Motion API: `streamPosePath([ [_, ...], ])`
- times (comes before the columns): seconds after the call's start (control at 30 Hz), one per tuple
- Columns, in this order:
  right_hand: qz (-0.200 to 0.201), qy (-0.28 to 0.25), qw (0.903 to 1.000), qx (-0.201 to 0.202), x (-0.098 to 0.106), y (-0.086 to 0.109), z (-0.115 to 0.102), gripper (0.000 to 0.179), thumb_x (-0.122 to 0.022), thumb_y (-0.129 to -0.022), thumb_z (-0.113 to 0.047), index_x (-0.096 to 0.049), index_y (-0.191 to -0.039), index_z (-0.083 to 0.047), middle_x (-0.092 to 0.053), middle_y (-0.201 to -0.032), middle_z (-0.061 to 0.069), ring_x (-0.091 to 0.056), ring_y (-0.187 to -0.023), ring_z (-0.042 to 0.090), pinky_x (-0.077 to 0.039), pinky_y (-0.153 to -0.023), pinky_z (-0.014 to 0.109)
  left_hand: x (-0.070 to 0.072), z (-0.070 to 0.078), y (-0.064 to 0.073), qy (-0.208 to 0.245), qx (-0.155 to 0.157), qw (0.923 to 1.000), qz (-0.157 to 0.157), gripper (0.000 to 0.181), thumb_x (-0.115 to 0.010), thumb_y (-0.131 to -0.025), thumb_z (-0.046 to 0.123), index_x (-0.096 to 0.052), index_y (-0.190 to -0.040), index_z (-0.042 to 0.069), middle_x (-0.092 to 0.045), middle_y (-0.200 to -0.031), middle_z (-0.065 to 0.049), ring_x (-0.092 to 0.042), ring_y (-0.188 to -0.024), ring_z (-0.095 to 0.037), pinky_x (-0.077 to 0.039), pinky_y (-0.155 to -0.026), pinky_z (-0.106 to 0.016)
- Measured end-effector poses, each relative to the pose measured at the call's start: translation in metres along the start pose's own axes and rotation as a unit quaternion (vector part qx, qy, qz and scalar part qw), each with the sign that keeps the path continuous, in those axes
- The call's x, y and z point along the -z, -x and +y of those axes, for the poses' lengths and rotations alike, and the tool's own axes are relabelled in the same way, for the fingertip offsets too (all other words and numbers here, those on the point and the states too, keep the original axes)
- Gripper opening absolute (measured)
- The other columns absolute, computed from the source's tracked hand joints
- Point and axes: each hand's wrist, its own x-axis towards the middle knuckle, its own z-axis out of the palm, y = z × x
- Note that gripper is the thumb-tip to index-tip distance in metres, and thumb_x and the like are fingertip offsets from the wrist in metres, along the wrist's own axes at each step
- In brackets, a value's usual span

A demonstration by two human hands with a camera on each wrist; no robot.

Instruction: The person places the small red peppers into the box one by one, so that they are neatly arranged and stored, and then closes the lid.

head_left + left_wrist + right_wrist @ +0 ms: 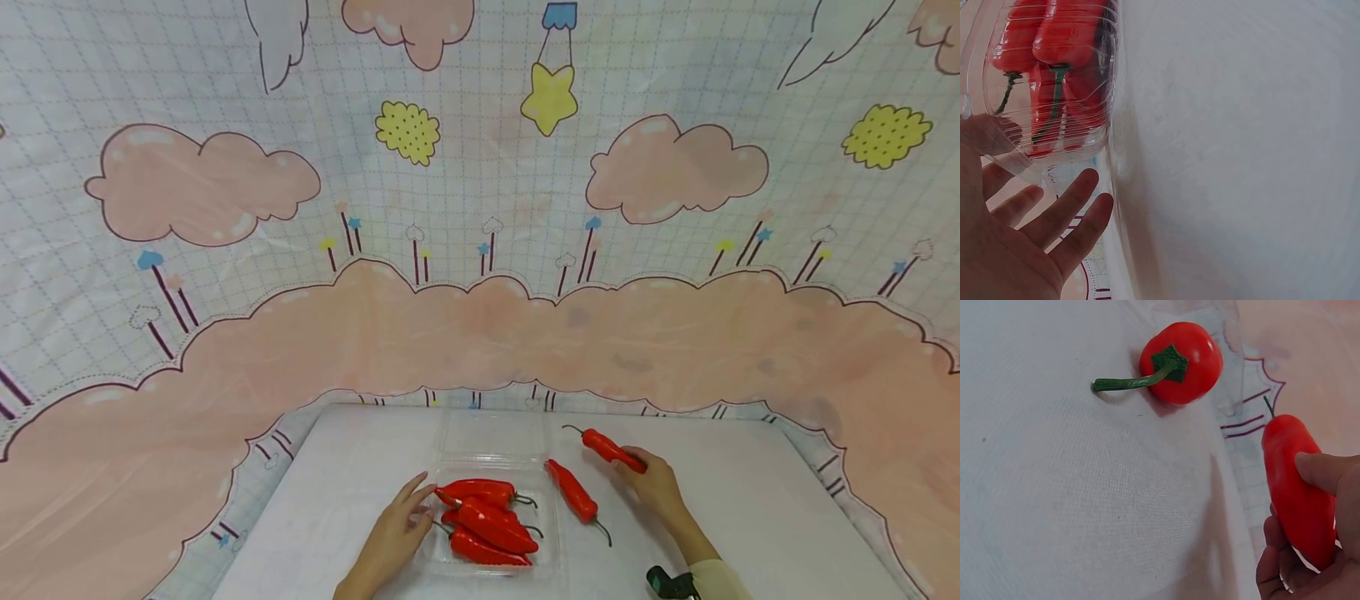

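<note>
red pepper [602, 445] | right fingers [1267, 569] grasping it | left fingers [1063, 204] released, spread by clear tray [551, 508]

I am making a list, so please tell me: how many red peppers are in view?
6 red peppers: four piled in the clear box, one beside it on the table, one in the right hand. More may be hidden under the pile.

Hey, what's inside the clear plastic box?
At least three red peppers lie piled in the box. Upper ones hide parts of those beneath and much of the box's bottom, so the exact count can't be seen.
</note>
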Motion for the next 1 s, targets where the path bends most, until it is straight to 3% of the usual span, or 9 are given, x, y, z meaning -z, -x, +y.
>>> streamPosePath([
  [0.37, 0.004, -0.008, 0.9999, 0.005, 0.004, 0.001, -0.003, 0.049, -0.067, -0.093, -0.032, -0.059, -0.132, -0.003, -0.064, -0.122, 0.022, -0.057, -0.105, 0.032, -0.052, -0.087, 0.046, 0.000, -0.001, 0.000, -0.006, -0.014, 0.9999, 0.004, 0.042, -0.064, -0.091, 0.011, -0.060, -0.133, 0.008, -0.048, -0.149, -0.009, -0.070, -0.100, -0.020, -0.058, -0.078, -0.025],
  [0.6, 0.008, -0.005, 0.9999, 0.006, 0.006, 0.004, -0.008, 0.048, -0.067, -0.092, -0.031, -0.060, -0.131, -0.004, -0.065, -0.120, 0.021, -0.057, -0.102, 0.031, -0.050, -0.083, 0.040, 0.000, -0.001, -0.001, 0.002, 0.005, 1.0000, -0.004, 0.042, -0.063, -0.092, 0.012, -0.060, -0.134, 0.009, -0.045, -0.152, -0.007, -0.069, -0.104, -0.020, -0.057, -0.080, -0.023],
  [1.0, 0.018, -0.015, 0.9995, 0.020, 0.009, 0.008, -0.016, 0.048, -0.068, -0.091, -0.033, -0.061, -0.131, -0.006, -0.066, -0.120, 0.020, -0.058, -0.102, 0.028, -0.047, -0.078, 0.031, 0.000, 0.001, 0.000, -0.001, 0.005, 1.0000, 0.000, 0.043, -0.063, -0.092, 0.010, -0.059, -0.134, 0.010, -0.046, -0.151, -0.005, -0.069, -0.103, -0.020, -0.056, -0.078, -0.021],
])
